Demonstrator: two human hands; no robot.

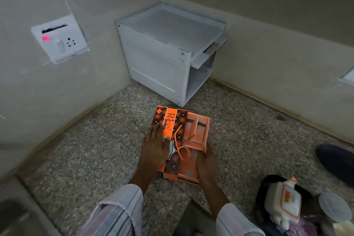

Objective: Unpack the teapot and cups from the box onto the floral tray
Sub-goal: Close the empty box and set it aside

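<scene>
One orange cardboard box (180,143) lies on the speckled stone floor (76,149), with two hands on it. Its patterned black-and-orange lid (170,136) covers the left half; the right half shows the bare orange insert with empty slots. The left hand (154,147) lies flat on the lid, fingers straight and close together, fingertips reaching the printed lettering. The right hand (206,161) rests at the near right edge of the insert; its fingers curl over the rim, though how tightly they grip cannot be told. One thin orange ribbon (182,147) loops across the box between the two hands, just beyond the right thumb.

Well to the right of the right hand's fingers, at the lower corner, stands one white square teapot with orange trim (283,203) on a dark tray (262,193) whose pattern is too blurred to read. Beside it is one pale round piece (334,207), unclear. Cups cannot be counted.

Beyond the fingertips, in the corner, stands one white plastic cabinet (168,51). One white switch plate (59,39) sits on the left wall.
</scene>
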